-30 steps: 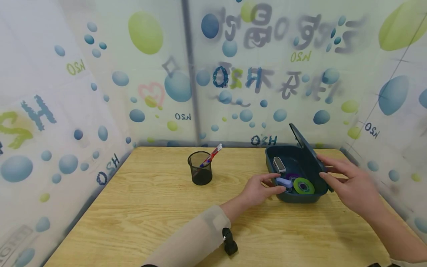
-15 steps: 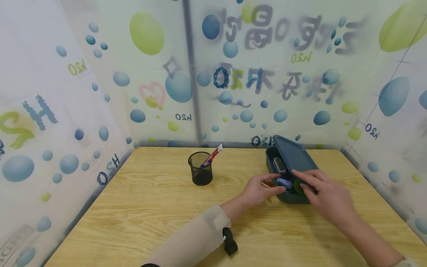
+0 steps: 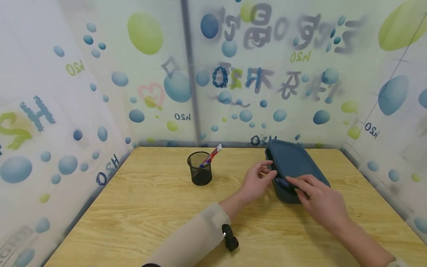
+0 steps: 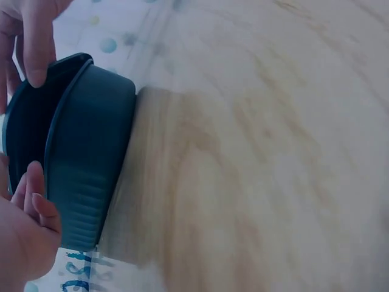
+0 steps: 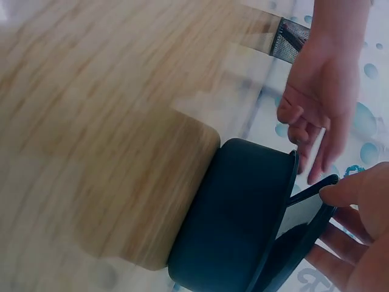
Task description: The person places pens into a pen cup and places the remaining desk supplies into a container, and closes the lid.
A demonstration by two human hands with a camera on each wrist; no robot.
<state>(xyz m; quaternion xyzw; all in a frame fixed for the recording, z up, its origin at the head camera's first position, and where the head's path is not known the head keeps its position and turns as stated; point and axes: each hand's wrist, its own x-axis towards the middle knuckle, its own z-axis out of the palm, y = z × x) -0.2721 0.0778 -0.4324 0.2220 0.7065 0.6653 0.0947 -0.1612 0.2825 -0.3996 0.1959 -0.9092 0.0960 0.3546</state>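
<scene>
The dark blue-green lidded box (image 3: 285, 196) stands at the right of the table, its lid (image 3: 297, 159) lowered at a slant with a gap along the left side. Between thumb and fingers my right hand (image 3: 321, 202) holds the lid's near left edge; the right wrist view shows the thumb on one face of the lid (image 5: 298, 249) and fingers behind it. My left hand (image 3: 256, 181), fingers loosely bent, is beside the box's left rim with nothing seen in its grasp. Under the lid a dark blue object (image 3: 282, 182) shows partly; other contents are hidden.
A black mesh pen cup (image 3: 201, 172) with red and white pens (image 3: 211, 155) stands left of the box on the wooden table (image 3: 160, 207). A patterned curtain (image 3: 180, 85) hangs behind the table's far edge. A black strap (image 3: 230, 238) hangs from the left sleeve.
My right hand has swung the lid down leftward over the box, covering the green and purple discs and the silver-grey item. My left hand has let go of the blue object and moved up-left.
</scene>
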